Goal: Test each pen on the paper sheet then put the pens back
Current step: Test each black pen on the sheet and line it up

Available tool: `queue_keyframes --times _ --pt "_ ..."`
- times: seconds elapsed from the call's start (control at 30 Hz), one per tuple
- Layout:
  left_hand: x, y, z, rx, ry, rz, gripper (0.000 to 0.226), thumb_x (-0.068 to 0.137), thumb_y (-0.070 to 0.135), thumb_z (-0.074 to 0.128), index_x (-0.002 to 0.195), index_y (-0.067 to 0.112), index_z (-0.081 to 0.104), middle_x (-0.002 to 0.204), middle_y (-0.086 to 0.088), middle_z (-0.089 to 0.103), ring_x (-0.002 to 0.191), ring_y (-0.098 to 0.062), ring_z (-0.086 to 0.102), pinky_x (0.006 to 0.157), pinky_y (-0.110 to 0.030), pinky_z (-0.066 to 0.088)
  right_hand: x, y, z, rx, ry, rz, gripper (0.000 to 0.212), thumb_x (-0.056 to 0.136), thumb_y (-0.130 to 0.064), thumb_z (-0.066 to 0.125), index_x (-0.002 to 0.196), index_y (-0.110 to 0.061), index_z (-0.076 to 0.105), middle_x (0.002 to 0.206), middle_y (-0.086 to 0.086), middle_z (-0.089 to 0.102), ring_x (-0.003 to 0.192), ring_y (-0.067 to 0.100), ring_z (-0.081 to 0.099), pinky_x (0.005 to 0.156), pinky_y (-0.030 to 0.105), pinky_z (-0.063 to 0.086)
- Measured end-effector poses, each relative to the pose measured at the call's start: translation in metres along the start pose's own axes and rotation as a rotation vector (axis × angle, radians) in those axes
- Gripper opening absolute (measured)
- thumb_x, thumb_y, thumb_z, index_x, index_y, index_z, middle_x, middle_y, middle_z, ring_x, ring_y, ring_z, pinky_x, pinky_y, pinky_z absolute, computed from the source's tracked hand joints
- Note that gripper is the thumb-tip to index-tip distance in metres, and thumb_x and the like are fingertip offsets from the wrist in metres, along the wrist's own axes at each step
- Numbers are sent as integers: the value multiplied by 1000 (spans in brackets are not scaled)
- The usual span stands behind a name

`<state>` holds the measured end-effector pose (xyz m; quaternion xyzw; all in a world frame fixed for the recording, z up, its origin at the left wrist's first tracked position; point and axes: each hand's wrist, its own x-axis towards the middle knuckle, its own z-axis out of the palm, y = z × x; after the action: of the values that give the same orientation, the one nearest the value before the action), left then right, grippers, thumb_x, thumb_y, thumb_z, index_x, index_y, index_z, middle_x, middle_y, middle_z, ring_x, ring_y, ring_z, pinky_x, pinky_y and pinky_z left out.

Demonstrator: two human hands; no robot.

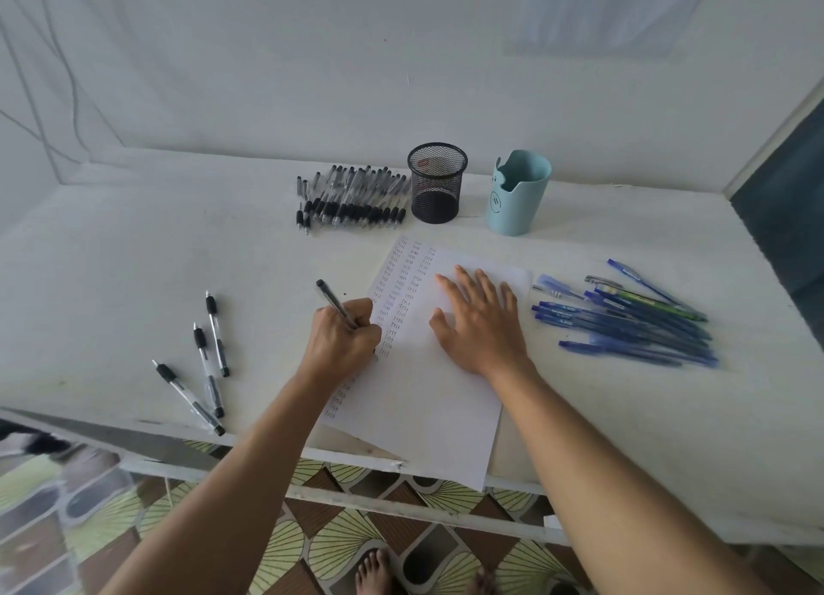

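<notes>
The left hand (343, 340) has its grip closed round a black pen (336, 304), tip on the left side of the paper sheet (428, 398); the right hand (481, 322) lies flat, fingers spread, pinning the sheet to the bench (133, 260). Columns of marks suggest testing is well along. Three black pens (209, 353) lie left, a black pile (352, 202) behind, blue pens (633, 322) right; none stands in the mesh cup (437, 184) or blue cup (519, 193), so putting back remains
</notes>
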<state>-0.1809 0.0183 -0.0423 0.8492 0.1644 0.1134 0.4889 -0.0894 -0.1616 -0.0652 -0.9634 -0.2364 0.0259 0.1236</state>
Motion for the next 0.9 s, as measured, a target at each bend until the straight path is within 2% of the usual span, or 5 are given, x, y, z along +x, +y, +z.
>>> queue_keyframes --times 0.23,0.43,0.67,0.8,0.9 --pt "0 2 2 28 6 -5 38 66 -12 49 56 15 24 57 -3 21 55 -15 18 47 -27 13 0 1 1 -18 4 -3 70 90 -52 19 157 -32 25 167 -2 16 153 23 10 122 51 4" --pt "-1 0 4 23 -3 21 36 67 -13 50 57 10 23 59 -6 23 55 -14 18 47 -25 12 0 1 0 -14 2 -4 73 88 -55 14 157 -32 23 167 -3 15 154 22 10 122 50 3" --pt "0 -2 5 15 -10 67 39 66 -14 49 57 14 23 58 -5 25 54 -13 21 47 -24 14 0 0 -1 -5 -3 4 71 89 -53 19 157 -32 24 167 -3 14 154 22 8 123 50 2" --pt "1 -4 3 25 -33 75 35 63 -4 48 55 18 23 56 1 21 53 -13 19 46 -24 13 -1 0 -1 -5 -9 2 71 90 -53 18 157 -32 23 167 -3 14 154 22 8 123 50 2" --pt "1 -6 4 14 -40 72 38 65 -9 51 55 16 24 54 3 22 52 -12 19 46 -24 14 -1 0 -1 0 -3 9 71 89 -53 19 157 -33 24 167 -4 14 154 21 9 123 50 2"
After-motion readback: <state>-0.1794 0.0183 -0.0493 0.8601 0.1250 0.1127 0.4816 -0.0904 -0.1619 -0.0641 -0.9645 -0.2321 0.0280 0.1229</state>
